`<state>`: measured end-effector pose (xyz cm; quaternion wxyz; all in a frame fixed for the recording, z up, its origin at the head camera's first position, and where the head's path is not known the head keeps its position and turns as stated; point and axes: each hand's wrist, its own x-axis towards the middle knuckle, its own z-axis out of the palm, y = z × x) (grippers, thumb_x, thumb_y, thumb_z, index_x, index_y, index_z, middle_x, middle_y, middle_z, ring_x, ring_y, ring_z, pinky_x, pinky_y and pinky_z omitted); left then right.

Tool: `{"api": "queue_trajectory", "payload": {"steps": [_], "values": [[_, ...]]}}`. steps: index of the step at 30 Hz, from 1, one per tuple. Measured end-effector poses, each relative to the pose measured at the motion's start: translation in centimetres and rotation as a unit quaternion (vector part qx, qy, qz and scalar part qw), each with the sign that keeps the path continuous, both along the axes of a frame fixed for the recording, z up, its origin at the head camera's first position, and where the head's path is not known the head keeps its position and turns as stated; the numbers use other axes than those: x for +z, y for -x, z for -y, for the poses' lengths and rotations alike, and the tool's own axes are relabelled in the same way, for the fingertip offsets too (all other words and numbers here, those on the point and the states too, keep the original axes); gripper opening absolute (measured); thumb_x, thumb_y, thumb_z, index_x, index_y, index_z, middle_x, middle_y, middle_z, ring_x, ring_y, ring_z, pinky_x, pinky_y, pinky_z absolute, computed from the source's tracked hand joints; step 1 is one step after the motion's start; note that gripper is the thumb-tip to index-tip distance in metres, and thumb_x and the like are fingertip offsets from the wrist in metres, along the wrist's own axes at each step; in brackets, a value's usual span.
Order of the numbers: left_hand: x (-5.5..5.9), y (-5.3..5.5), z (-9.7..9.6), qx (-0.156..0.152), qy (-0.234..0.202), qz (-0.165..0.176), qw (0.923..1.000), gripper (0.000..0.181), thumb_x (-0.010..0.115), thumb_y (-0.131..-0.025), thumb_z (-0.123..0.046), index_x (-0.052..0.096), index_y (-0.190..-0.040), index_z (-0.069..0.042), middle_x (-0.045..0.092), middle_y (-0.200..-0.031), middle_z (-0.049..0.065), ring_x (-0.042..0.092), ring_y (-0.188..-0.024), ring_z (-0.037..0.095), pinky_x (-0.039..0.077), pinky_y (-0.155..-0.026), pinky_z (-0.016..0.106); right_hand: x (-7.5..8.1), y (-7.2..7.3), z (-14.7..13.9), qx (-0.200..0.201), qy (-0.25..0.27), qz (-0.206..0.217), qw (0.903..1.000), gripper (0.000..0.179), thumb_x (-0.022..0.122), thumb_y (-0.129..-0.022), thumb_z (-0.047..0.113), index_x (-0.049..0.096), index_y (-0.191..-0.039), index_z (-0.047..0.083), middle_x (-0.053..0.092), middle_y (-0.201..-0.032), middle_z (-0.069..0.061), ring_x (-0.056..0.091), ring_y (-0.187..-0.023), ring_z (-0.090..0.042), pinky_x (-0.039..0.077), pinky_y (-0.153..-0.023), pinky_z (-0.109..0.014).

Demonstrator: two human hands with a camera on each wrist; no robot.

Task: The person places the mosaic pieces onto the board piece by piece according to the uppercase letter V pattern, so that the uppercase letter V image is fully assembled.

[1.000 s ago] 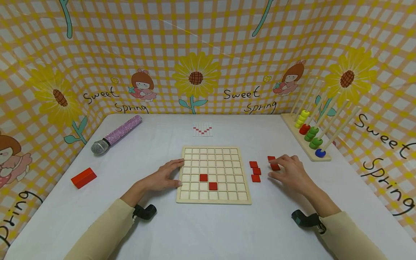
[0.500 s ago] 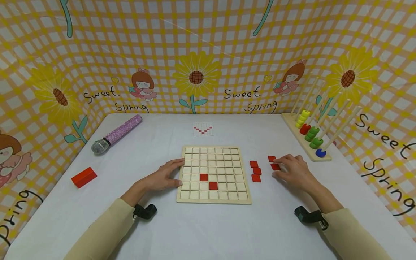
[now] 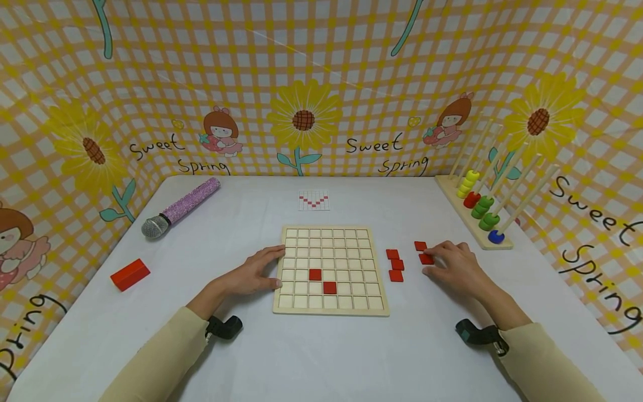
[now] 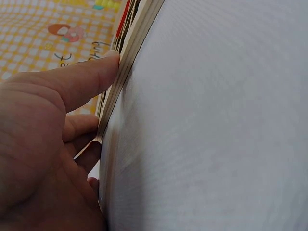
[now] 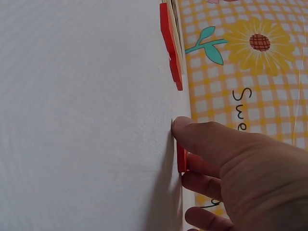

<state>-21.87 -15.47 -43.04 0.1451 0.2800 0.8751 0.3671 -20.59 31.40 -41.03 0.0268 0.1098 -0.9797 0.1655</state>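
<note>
A wooden grid board (image 3: 331, 311) lies on the white table with two red square tiles (image 3: 329, 288) set in its cells. My left hand (image 3: 251, 274) rests against the board's left edge; its thumb and fingers touch the side, as the left wrist view also shows. To the right of the board, my right hand (image 3: 454, 267) reaches over a loose red tile (image 3: 425, 259), a fingertip on its top and the thumb close to its near side. In the right wrist view that red tile (image 5: 181, 159) stays flat at the tabletop, partly hidden by the thumb.
Several other red tiles (image 3: 396, 264) lie between board and right hand, with one red tile (image 3: 420, 245) just beyond it. A pattern card (image 3: 314, 200) lies behind the board. Around sit a microphone (image 3: 186, 206), a red block (image 3: 130, 274) and a bead-peg stand (image 3: 484, 234).
My right hand has shifted slightly right, uncovering more of the two red tiles under its fingers. My left hand and the board have stayed in place.
</note>
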Motion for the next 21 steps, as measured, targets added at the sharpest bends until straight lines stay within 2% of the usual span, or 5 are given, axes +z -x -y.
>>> {"api": "queue_trajectory", "payload": {"steps": [9, 16, 21], "values": [[-0.12, 0.07, 0.05, 0.001, 0.002, -0.001, 1.0000, 0.076, 0.066, -0.087, -0.026, 0.026, -0.148, -0.005, 0.018, -0.158, 0.011, 0.011, -0.146, 0.036, 0.009, -0.113, 0.062, -0.22, 0.10, -0.26, -0.011, 0.013, -0.002, 0.9999, 0.031, 0.070, -0.082, 0.021, 0.069, -0.108, 0.004, 0.059, -0.109, -0.020, 0.039, -0.105, -0.040, 0.036, -0.082, -0.051], [0.07, -0.05, 0.04, -0.002, -0.004, -0.002, 1.0000, 0.076, 0.067, -0.087, -0.024, 0.026, -0.148, -0.004, 0.018, -0.158, 0.012, 0.012, -0.146, 0.036, 0.010, -0.114, 0.061, -0.28, 0.23, -0.41, -0.014, 0.024, -0.006, 0.9996, 0.027, 0.070, -0.082, 0.019, 0.071, -0.104, 0.004, 0.061, -0.106, -0.019, 0.039, -0.102, -0.037, 0.033, -0.078, -0.044], [0.13, -0.10, -0.03, 0.000, -0.002, -0.001, 1.0000, 0.076, 0.066, -0.087, -0.023, 0.026, -0.148, -0.003, 0.018, -0.158, 0.012, 0.012, -0.146, 0.036, 0.010, -0.113, 0.062, -0.31, 0.27, -0.42, -0.012, 0.019, -0.012, 0.9997, 0.025, 0.069, -0.082, 0.018, 0.071, -0.102, 0.003, 0.062, -0.104, -0.019, 0.040, -0.102, -0.038, 0.034, -0.079, -0.047]]}}
